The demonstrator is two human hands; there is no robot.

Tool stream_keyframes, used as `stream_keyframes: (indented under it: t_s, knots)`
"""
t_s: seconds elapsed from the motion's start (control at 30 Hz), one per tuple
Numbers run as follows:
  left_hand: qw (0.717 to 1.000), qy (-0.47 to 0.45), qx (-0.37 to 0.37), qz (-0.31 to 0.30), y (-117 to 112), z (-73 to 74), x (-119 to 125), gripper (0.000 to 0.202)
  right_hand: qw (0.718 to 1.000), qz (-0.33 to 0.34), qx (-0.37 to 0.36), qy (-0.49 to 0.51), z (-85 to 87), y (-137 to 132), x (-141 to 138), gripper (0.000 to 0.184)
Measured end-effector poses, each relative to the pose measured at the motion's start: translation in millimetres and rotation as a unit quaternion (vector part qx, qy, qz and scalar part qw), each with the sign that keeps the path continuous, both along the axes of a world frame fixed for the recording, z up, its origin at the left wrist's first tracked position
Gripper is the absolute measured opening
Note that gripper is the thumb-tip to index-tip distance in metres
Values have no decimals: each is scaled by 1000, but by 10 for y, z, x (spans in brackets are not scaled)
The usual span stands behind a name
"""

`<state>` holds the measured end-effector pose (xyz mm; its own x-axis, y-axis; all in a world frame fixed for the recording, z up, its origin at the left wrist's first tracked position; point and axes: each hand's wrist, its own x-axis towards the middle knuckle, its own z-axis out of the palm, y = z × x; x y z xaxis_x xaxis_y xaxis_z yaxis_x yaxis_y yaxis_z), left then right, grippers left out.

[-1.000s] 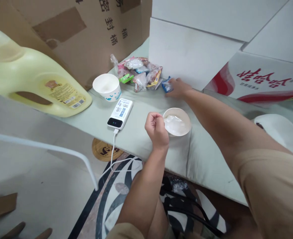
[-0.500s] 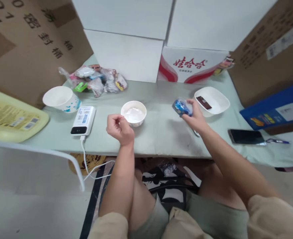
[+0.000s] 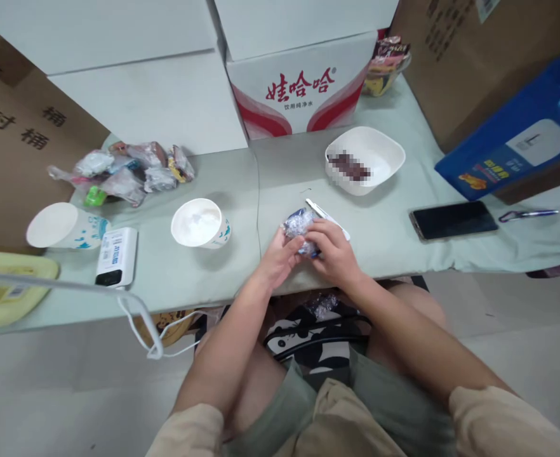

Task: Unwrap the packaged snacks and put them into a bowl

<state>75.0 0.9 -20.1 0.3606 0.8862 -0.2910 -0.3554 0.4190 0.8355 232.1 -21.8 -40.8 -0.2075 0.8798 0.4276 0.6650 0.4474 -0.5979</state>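
Both my left hand [image 3: 279, 259] and my right hand [image 3: 336, 255] grip a small blue item in a crinkled clear plastic wrapper [image 3: 300, 222], just over the front part of the table. The fingers meet on the wrapper and hide much of it; what exactly is inside I cannot make out. Right behind my right hand lies a slim white tool [image 3: 322, 212], partly covered by the hand. To the left of my hands stands a white paper bowl [image 3: 178, 227]. A white squarish bowl [image 3: 385, 158] with a dark brown item [image 3: 349, 167] in it sits behind and to the right.
Several wrapped packets [image 3: 127, 178], a paper cup [image 3: 51, 225] and a white power bank [image 3: 118, 254] are on the left. A phone [image 3: 454, 220], a pen [image 3: 530, 214] and a blue package [image 3: 513, 139] occupy the right. White cartons [image 3: 303, 89] line the back.
My right hand has brought the wrapped blue item toward the middle front. My left hand, closed by the paper bowl before, now holds it too. The camera view has turned right.
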Motion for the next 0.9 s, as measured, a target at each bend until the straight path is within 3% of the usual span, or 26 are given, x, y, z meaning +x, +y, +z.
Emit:
stream_keyframes:
  t_s: [0.1, 0.2, 0.33, 0.4, 0.5, 0.63, 0.73, 0.8, 0.9]
  knots:
    - [999, -6, 23, 31, 94, -3, -19, 71, 997, 57, -36, -36, 22, -30, 5, 54]
    - [999, 5, 41, 14, 129, 4, -114, 84, 991, 105, -74, -29, 52, -49, 78, 63]
    - [999, -4, 44, -14, 111, 9, -231, 88, 979, 157, -125, 45, 119, -69, 142, 55]
    - [999, 6, 47, -7, 107, -10, -272, 87, 979, 127, -135, 88, 155, -74, 136, 44]
    - [994, 82, 65, 18, 125, -60, -337, 83, 988, 8, -106, 115, 179, -41, 141, 33]
    - [964, 241, 104, 34, 136, -90, -446, 85, 989, -112, -101, -5, 111, 100, 246, 39]
    - [912, 373, 165, 37, 124, -59, -523, 64, 973, -145, -138, -115, 36, 210, 337, 45]
    - [878, 428, 212, 40, 127, -44, -565, 45, 964, -152, -152, -156, 18, 258, 371, 40]
    - [860, 441, 238, 91, 167, -74, -614, 50, 962, -149, -155, -170, 45, 288, 384, 31]
